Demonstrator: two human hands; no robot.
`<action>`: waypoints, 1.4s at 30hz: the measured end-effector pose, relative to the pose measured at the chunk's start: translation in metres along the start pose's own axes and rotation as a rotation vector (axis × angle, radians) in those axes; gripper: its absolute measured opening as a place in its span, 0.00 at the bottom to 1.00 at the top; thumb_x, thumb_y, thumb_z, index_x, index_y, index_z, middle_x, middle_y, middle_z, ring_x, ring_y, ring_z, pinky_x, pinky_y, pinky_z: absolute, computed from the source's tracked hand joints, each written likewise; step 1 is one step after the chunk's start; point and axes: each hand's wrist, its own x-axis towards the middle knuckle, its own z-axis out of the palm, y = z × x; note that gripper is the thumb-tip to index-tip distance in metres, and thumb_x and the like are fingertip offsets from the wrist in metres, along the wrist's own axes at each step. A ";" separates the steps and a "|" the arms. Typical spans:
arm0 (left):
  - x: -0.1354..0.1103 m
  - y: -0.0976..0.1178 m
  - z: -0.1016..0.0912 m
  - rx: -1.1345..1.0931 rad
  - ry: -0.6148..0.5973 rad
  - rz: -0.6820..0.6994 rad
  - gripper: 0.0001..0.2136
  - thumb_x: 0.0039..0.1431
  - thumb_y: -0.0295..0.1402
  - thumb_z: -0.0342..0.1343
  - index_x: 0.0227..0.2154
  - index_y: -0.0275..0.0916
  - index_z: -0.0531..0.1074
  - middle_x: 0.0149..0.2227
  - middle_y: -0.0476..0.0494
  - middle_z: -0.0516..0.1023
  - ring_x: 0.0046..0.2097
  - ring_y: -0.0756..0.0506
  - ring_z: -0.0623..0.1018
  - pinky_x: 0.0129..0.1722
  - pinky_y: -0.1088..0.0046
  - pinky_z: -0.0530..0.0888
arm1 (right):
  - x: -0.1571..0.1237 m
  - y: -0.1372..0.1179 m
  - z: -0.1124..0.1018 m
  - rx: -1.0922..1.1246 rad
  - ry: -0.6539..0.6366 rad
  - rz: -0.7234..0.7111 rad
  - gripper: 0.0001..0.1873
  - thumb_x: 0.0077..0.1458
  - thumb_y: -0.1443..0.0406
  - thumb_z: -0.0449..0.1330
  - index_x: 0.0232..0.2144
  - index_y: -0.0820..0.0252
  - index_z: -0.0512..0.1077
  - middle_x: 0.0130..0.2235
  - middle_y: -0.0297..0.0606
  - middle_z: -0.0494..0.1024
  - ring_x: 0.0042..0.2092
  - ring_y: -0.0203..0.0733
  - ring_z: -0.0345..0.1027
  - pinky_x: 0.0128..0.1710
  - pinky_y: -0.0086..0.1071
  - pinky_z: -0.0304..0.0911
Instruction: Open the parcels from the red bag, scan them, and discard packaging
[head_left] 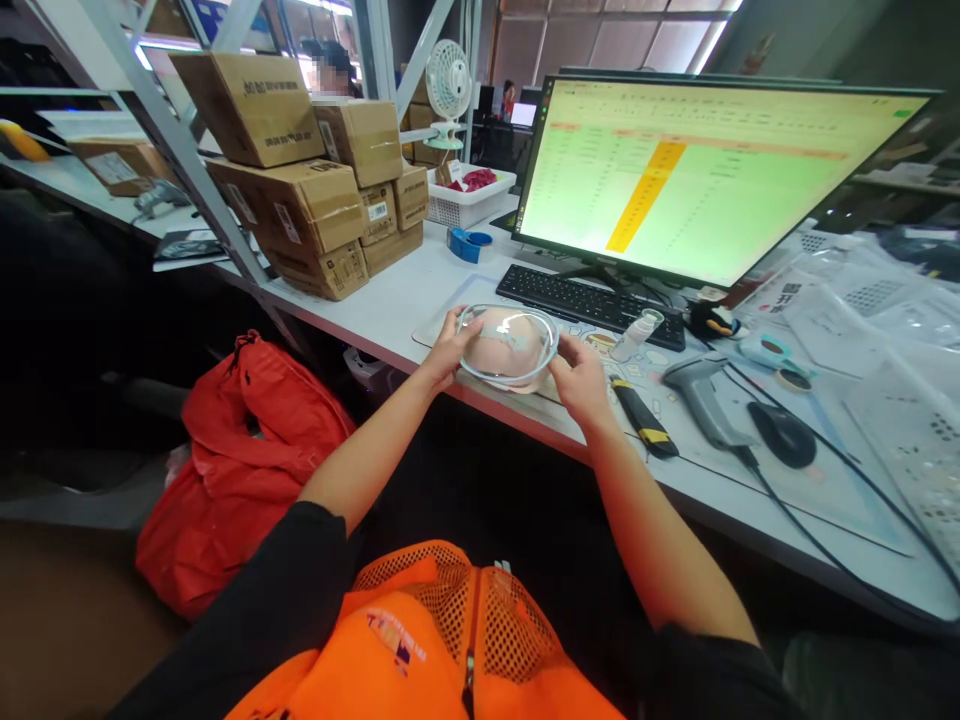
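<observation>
Between my hands, just over the desk's front edge, is a clear oval case (507, 347) with a pale rim and a rounded, skin-coloured thing inside it. My left hand (448, 352) grips its left side, the thumb lying over the rim. On the opposite side my right hand (580, 378) holds the rim with bent fingers; its fingertips are partly hidden. A small clear bottle with a white lower part (637, 335) stands beyond my right hand. Close to that wrist lies a black and yellow box cutter (643, 416).
Stacked cardboard boxes (300, 205) stand at the left by a metal upright. A keyboard (577, 298) lies before the monitor (697, 170). Rightward are a barcode scanner (709, 400), a mouse (782, 434) and cables. A blue tape dispenser (469, 245) sits behind; a red bag (244, 460) is lower left.
</observation>
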 end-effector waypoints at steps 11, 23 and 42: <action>-0.139 -0.013 -0.025 -0.050 -0.444 -0.017 0.41 0.50 0.53 0.71 0.65 0.48 0.65 0.56 0.37 0.78 0.59 0.34 0.78 0.62 0.53 0.73 | -0.137 -0.062 -0.054 0.251 -0.157 0.181 0.22 0.60 0.54 0.69 0.56 0.49 0.77 0.54 0.42 0.80 0.55 0.54 0.75 0.54 0.53 0.75; -0.209 -0.052 -0.035 -0.063 -0.855 -0.366 0.41 0.53 0.46 0.72 0.68 0.49 0.64 0.59 0.36 0.76 0.60 0.35 0.78 0.57 0.58 0.75 | -0.185 -0.055 -0.023 -0.138 -0.794 0.007 0.16 0.71 0.61 0.56 0.56 0.53 0.77 0.44 0.42 0.76 0.44 0.45 0.73 0.46 0.37 0.70; -0.252 -0.142 -0.059 -0.365 -0.306 -0.795 0.26 0.45 0.38 0.77 0.49 0.40 0.79 0.47 0.43 0.82 0.46 0.44 0.80 0.50 0.69 0.75 | -0.250 -0.062 -0.027 -0.793 -1.146 0.173 0.08 0.70 0.71 0.54 0.35 0.59 0.67 0.37 0.39 0.75 0.32 0.40 0.68 0.29 0.32 0.49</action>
